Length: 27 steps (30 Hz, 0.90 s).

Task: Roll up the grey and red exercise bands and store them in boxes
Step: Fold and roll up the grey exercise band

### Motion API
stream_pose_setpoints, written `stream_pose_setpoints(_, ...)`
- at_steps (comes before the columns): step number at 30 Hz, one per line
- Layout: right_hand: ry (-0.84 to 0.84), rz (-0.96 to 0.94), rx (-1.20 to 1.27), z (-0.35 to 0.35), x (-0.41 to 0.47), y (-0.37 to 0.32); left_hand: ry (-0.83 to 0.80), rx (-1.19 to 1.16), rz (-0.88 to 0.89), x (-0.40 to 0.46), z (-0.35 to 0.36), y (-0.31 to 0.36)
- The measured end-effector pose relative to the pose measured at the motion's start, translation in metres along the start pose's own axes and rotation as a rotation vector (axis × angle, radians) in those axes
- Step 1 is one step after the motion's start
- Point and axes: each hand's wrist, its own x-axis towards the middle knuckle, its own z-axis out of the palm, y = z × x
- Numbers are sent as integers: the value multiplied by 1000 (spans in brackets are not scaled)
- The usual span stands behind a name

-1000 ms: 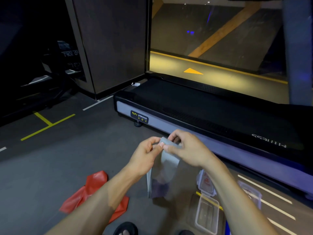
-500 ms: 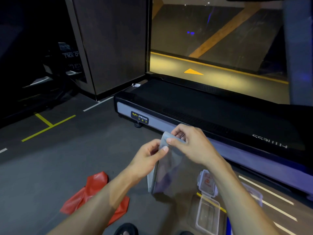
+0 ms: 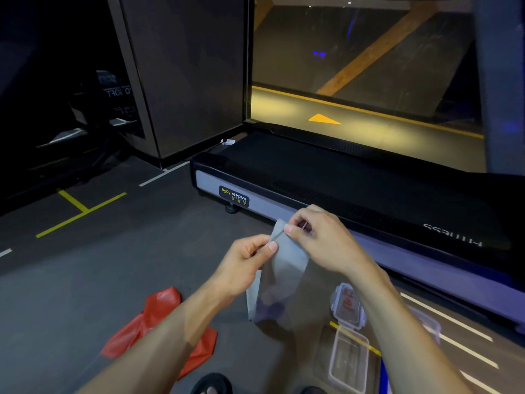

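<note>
A gym: a Body Strong treadmill (image 3: 355,200) sits on dark flooring (image 3: 85,280) marked with tape lines

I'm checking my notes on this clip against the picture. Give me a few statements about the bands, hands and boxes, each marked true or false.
1. Both hands, left hand and right hand, pinch the top of the grey band. True.
2. The red band is already rolled up. False: it lies crumpled on the floor.
3. The clear box holds a band. False: it looks empty.
4. The box's lid lies off it, beside it. True.
5. The grey band lies on the treadmill. False: it hangs from the hands.
</note>
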Motion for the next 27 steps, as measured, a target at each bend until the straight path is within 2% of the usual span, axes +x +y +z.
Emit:
stream_pose_setpoints(12, -87, 38, -32, 4, -1, -8, 37, -89, -25, 4, 1, -3)
stream_pose_setpoints(15, -111, 40, -11, 4, 0, -6, -1, -85, 7, 6, -1, -7)
stream_pose_setpoints(18, -168, 82, 82, 7, 1, 3, -45, -94, 54, 2, 0, -4)
stream_pose_setpoints(21, -202, 118, 217, 12, 1, 13, -24, -59, 38, 0, 0, -6)
stream_pose_setpoints(24, -213, 75, 295, 14, -2, 16, 26, -24, 8, 2, -1, -10)
stream_pose_setpoints(27, -189, 5, 219, 14, -4, 17, 54, -48, 6, 3, 0, -10)
